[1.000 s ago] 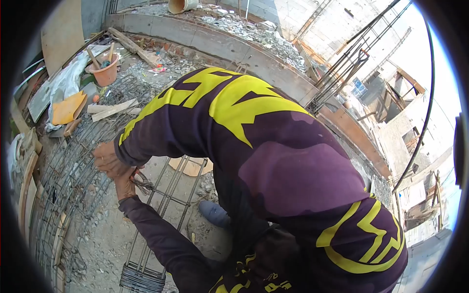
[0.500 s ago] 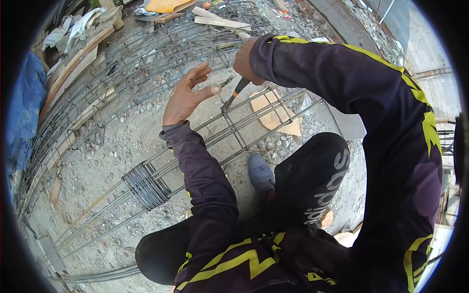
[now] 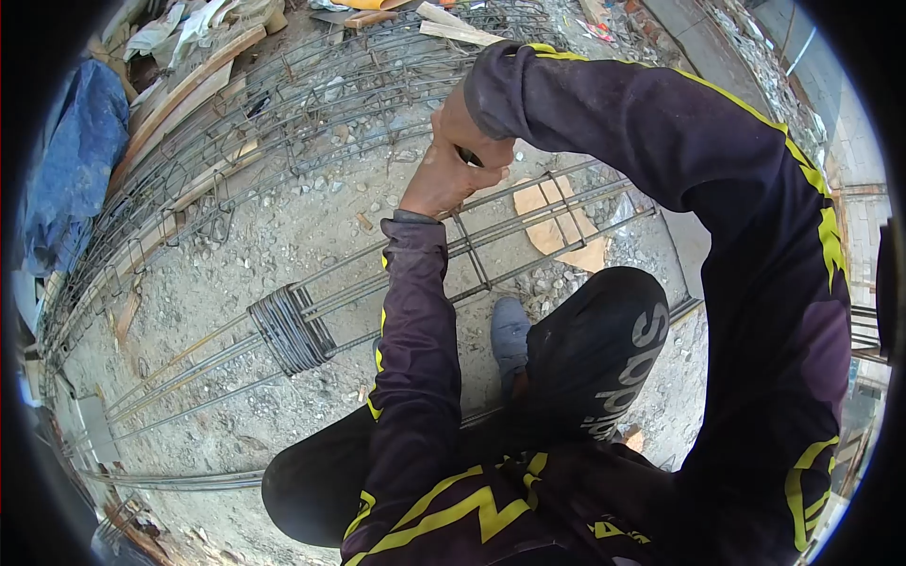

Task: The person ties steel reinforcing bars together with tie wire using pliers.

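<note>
My right hand (image 3: 479, 130) is closed on the pincers (image 3: 469, 158), of which only a dark bit of handle shows between my hands. Pressed up against it from the left is my left hand (image 3: 439, 181), its fingers curled and partly hidden, so what they grip does not show. Both hands are over the near end of a rebar cage, at a long bar beside a square stirrup (image 3: 475, 257). The pincers' jaws are hidden. Farther left, a bunch of stirrups (image 3: 291, 330) is stacked around the same long bars.
Another long rebar cage (image 3: 283, 104) lies beyond my hands. A flat tan piece (image 3: 557, 222) is under the bars at right. Wooden planks (image 3: 184, 118) and a blue tarp (image 3: 75, 160) are at upper left. My shoe (image 3: 511, 335) rests on rubble ground beside the cage.
My left hand has moved right from open beside the pincers to meet my right hand, its fingers now curled. The pincers' handle and jaws, visible before, are mostly covered. The view has shifted slightly.
</note>
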`<action>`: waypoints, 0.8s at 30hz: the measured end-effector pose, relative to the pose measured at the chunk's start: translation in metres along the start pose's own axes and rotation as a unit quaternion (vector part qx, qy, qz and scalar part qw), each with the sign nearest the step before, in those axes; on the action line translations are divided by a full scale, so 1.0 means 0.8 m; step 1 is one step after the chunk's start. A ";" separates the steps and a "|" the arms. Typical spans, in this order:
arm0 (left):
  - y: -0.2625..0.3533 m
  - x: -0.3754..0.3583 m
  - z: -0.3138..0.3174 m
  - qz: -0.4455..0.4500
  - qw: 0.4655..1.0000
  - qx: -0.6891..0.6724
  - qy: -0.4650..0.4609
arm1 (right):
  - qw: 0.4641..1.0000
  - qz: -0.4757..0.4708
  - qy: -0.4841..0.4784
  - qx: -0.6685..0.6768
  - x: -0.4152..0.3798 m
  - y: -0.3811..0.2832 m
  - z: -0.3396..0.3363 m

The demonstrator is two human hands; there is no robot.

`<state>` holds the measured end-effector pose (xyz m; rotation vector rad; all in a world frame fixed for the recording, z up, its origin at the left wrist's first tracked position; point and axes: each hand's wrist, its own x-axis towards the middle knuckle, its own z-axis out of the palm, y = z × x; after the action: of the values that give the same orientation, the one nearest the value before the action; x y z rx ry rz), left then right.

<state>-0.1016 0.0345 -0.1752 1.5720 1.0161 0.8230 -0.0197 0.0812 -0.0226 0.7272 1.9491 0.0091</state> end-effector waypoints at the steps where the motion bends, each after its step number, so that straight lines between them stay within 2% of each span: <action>1: -0.005 0.003 -0.001 -0.006 1.000 -0.005 -0.008 | 0.994 0.010 0.097 -0.055 0.017 0.001 0.027; 2: -0.008 0.007 -0.003 -0.013 1.000 -0.010 -0.017 | 0.975 0.029 0.193 -0.106 0.035 0.002 0.055; 3: -0.013 0.009 -0.004 -0.014 0.999 -0.043 -0.014 | 0.924 0.099 0.289 -0.229 0.069 -0.005 0.091; 6: -0.021 0.012 -0.005 -0.001 0.982 -0.189 0.008 | 0.910 -0.004 0.346 -0.229 -0.005 -0.019 0.068; 8: -0.013 0.008 -0.009 -0.018 0.982 -0.188 -0.027 | 0.935 -0.011 0.305 -0.182 0.013 -0.011 0.062; 9: -0.008 0.004 -0.014 -0.027 0.981 -0.188 -0.040 | 0.972 0.026 0.234 0.011 0.014 -0.001 0.054; 11: -0.005 -0.007 -0.026 -0.025 0.992 -0.122 -0.015 | 0.999 0.016 -0.015 0.049 0.011 0.023 0.039; 13: 0.005 -0.027 -0.043 -0.026 0.999 -0.037 -0.018 | 0.962 0.056 -0.201 0.178 0.009 0.033 0.024; 15: 0.011 -0.041 -0.056 -0.072 0.995 -0.063 -0.021 | 0.918 0.072 -0.268 0.284 0.032 0.053 0.042; 16: 0.015 -0.047 -0.061 -0.094 0.992 -0.078 -0.023 | 0.937 0.044 -0.239 0.253 0.033 0.055 0.045; 18: 0.012 -0.049 -0.053 -0.081 0.995 -0.025 -0.059 | 0.966 -0.001 -0.179 0.188 0.007 0.052 0.041; 20: 0.009 -0.044 -0.039 -0.083 0.991 0.026 -0.106 | 0.977 -0.029 -0.159 0.137 0.013 0.053 0.034; 22: 0.013 -0.044 -0.028 -0.103 0.991 -0.024 -0.083 | 0.995 -0.034 -0.084 0.032 0.009 0.044 0.034; 24: 0.026 -0.053 -0.019 -0.122 0.990 -0.065 -0.038 | 0.999 -0.030 -0.015 -0.009 0.005 0.039 0.038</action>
<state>-0.1285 -0.0005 -0.1516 1.3277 1.0538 0.6415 0.0189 0.0991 -0.0308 0.6518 1.9384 -0.0208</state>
